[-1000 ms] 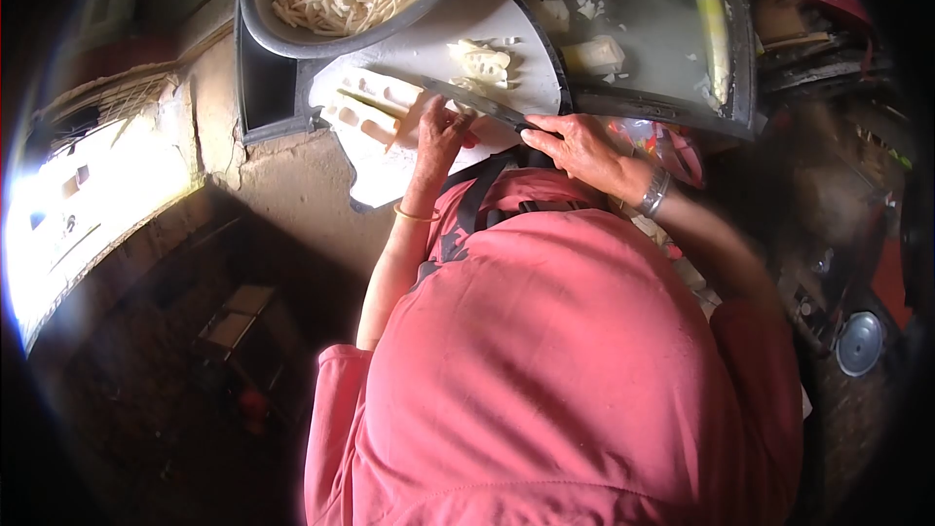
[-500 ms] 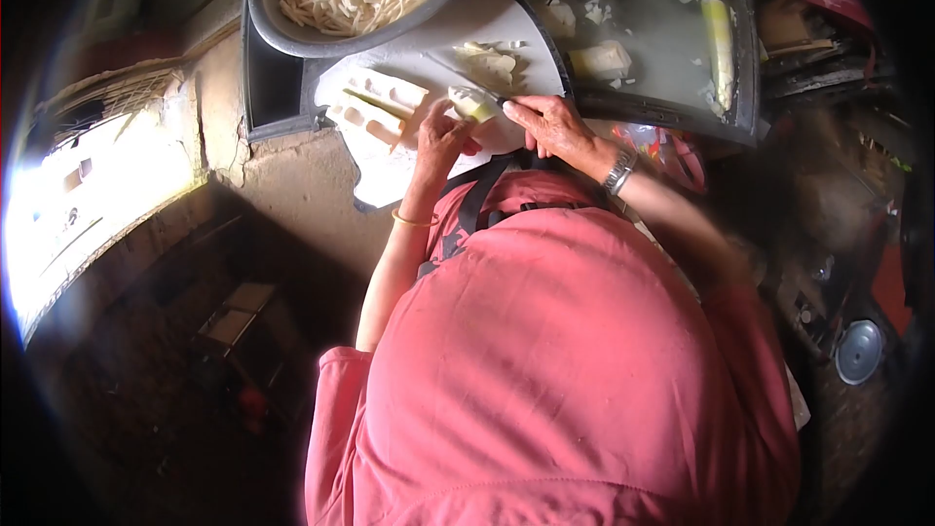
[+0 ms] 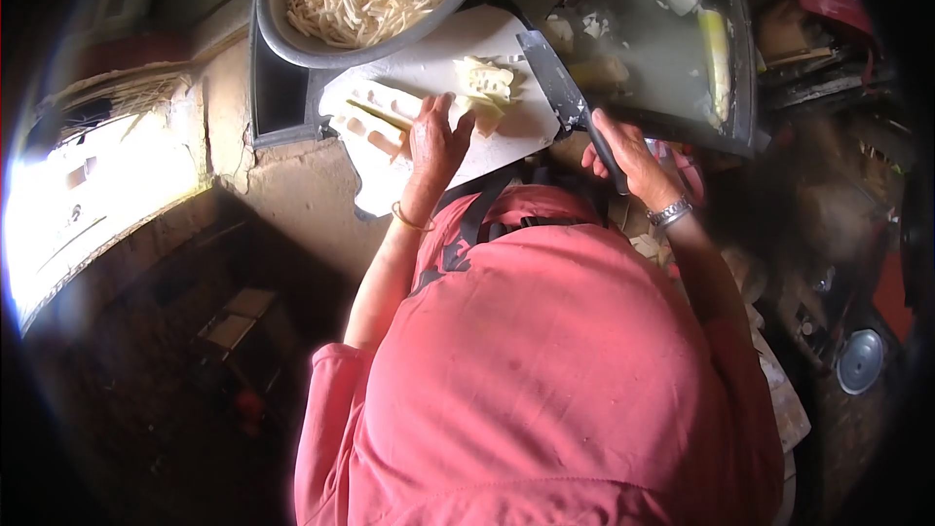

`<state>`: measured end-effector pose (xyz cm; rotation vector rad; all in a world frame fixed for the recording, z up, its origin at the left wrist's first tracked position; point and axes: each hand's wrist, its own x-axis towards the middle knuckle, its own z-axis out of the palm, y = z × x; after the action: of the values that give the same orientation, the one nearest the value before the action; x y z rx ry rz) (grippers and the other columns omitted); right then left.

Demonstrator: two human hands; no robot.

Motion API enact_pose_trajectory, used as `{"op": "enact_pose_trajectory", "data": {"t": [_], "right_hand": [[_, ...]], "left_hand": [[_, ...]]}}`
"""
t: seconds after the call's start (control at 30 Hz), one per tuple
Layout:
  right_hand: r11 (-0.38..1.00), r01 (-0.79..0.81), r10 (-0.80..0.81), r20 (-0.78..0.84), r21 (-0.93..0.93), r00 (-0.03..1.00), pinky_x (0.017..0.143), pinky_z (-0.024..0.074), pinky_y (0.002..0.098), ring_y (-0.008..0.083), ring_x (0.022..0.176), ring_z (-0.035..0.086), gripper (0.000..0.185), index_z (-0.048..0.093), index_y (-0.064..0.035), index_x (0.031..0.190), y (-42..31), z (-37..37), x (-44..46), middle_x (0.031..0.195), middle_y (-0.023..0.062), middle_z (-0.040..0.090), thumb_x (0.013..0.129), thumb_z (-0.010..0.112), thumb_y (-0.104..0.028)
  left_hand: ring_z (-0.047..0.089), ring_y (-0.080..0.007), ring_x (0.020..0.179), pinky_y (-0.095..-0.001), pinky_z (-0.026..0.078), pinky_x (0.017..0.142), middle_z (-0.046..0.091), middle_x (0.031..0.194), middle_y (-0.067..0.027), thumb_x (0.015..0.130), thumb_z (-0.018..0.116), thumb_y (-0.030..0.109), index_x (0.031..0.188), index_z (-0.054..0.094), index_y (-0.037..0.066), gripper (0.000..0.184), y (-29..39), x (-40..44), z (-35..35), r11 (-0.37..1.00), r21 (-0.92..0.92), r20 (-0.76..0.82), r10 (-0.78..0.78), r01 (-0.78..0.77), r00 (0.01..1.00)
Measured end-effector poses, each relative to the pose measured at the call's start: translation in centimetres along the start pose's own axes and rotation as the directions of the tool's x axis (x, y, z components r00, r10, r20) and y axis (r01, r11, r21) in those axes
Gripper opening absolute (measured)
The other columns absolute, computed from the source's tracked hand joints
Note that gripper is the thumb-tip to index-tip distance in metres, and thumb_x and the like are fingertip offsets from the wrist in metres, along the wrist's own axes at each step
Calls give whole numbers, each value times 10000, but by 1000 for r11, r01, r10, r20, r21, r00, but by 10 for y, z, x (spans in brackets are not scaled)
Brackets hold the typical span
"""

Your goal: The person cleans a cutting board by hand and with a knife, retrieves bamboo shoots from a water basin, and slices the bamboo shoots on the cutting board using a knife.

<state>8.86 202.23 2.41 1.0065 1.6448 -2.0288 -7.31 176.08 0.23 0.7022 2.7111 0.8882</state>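
Note:
My right hand [image 3: 628,161] is closed on the dark handle of a wide-bladed knife [image 3: 555,78], its blade pointing up and left over the right edge of a white cutting board [image 3: 492,31]. On the board, my left hand [image 3: 441,136] has its thumb and fingers apart, beside pale bamboo-like pieces. Halved pieces with hollow chambers [image 3: 373,115] lie at its left. A small cut piece [image 3: 479,114] is by its thumb, and a flat chambered piece [image 3: 484,80] lies just above that.
A grey basin [image 3: 282,37] of pale strips stands at the upper left. A dark-rimmed tray [image 3: 645,119] at the upper right holds peeled pieces and a green-yellow stalk [image 3: 715,58]. A round metal lid [image 3: 861,362] is at the far right.
The knife has swung off the pieces to the right, with my right hand moving right and down. My left hand has spread its fingers. A cut piece now shows beside its thumb.

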Motion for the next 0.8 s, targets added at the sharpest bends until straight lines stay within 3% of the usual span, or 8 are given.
{"op": "enact_pose_trajectory", "data": {"t": [0.2, 0.27, 0.33, 0.4, 0.53, 0.67, 0.73, 0.8], "right_hand": [[994, -24, 28, -42, 103, 999, 477, 484, 222, 105, 523, 599, 551, 617, -41, 941, 27, -10, 15, 691, 95, 659, 957, 548, -588], [992, 21, -12, -78, 123, 997, 448, 469, 216, 104, 504, 604, 546, 616, -28, 947, 35, -13, 21, 697, 113, 679, 963, 548, -570], [990, 13, -6, -56, 138, 998, 439, 462, 210, 100, 493, 598, 552, 620, -29, 951, 34, -10, 29, 690, 110, 679, 960, 549, -577], [988, 4, 2, -35, 152, 999, 430, 455, 205, 95, 482, 593, 559, 624, -29, 955, 34, -3, 37, 683, 108, 679, 958, 549, -583], [997, 9, -8, -7, 78, 1000, 412, 432, 213, 97, 458, 573, 564, 637, -30, 939, 35, 24, 47, 651, 94, 672, 958, 544, -585], [997, 15, -20, 62, 74, 998, 398, 420, 234, 108, 447, 565, 552, 627, -35, 893, 37, 53, 49, 639, 102, 667, 963, 532, -575], [994, -5, 0, 48, 110, 999, 407, 414, 225, 94, 451, 555, 509, 600, -47, 862, 33, 59, 46, 657, 104, 667, 989, 526, -534], [993, -11, 6, 43, 118, 999, 414, 412, 222, 89, 455, 544, 519, 635, -29, 914, 28, 62, 43, 651, 92, 658, 992, 523, -530]], "left_hand": [[613, -430, 922, -492, 506, 768, 593, 1053, -234, 808, 711, 214, 1128, 600, -13, 407, 12, 44, 5, 998, -7, -18, 67, -67, 998], [613, -432, 937, -497, 508, 807, 593, 1066, -236, 801, 666, 169, 1150, 565, -21, 411, 10, 55, 12, 987, 66, -17, 146, -145, 989], [621, -439, 956, -501, 509, 840, 619, 1051, -241, 767, 646, 149, 1182, 524, -16, 462, 1, 70, 21, 986, 104, 33, 130, -132, 991], [628, -416, 1035, -457, 515, 870, 653, 1107, -233, 693, 729, 172, 1322, 484, 5, 695, 0, 86, 21, 984, 177, 334, -59, -1, 941], [651, -400, 1016, -445, 526, 856, 678, 1037, -233, 649, 748, 177, 1331, 434, -3, 771, 2, 100, 28, 957, 285, 488, -107, -43, 866], [662, -402, 989, -451, 532, 839, 687, 1009, -222, 637, 782, 173, 1296, 431, 7, 764, -7, 91, 42, 972, 234, 439, -112, 7, 892], [690, -396, 926, -444, 548, 821, 697, 937, -227, 678, 772, 201, 1221, 468, -13, 658, -15, 88, 47, 1000, 14, 284, -13, 10, 959], [695, -389, 931, -445, 553, 818, 706, 932, -214, 678, 811, 239, 1216, 472, 1, 679, -20, 88, 49, 999, -41, 284, 9, 3, 959]]}}
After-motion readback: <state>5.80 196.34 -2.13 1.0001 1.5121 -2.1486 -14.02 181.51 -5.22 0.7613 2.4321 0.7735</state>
